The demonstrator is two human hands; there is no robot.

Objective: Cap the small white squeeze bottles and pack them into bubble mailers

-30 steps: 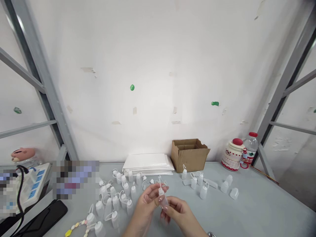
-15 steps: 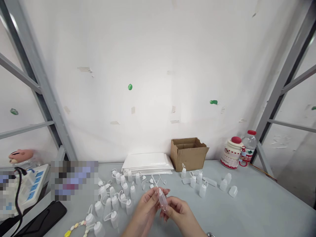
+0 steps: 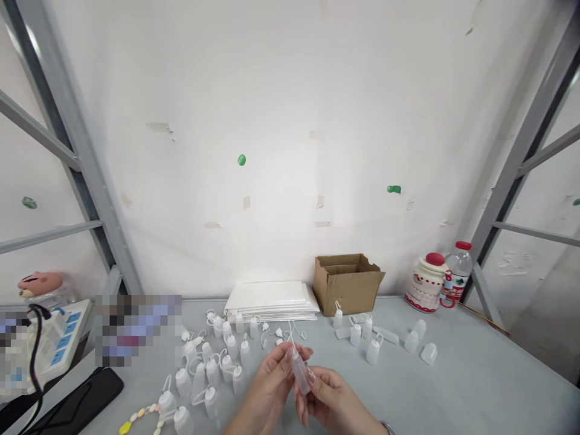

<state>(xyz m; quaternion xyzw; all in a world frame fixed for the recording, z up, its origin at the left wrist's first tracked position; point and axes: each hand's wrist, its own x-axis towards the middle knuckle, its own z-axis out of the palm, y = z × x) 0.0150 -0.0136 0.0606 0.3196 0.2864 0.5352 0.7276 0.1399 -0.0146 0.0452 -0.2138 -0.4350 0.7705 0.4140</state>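
Note:
My left hand (image 3: 267, 389) and my right hand (image 3: 333, 402) meet low in the middle of the view, over the grey table (image 3: 475, 386). Between their fingertips they hold one small translucent plastic bottle (image 3: 299, 370), tilted, its neck up at the left fingertips with a thin cap strap trailing upward. My right fingers grip its lower body. Left of the hands stands a crowd of several like bottles (image 3: 212, 365) with tethered caps. A smaller group of bottles (image 3: 369, 338) stands and lies to the right.
A stack of white sheets (image 3: 272, 300) and an open cardboard box (image 3: 347, 283) stand at the wall. A red-lidded jar (image 3: 426, 284) and a water bottle (image 3: 457, 269) are at back right. A black phone (image 3: 77, 403) and power strip (image 3: 58, 338) lie left.
The bottle has sunk slightly and tilted more between my fingers; both hands stay in about the same place. The view has shifted a little.

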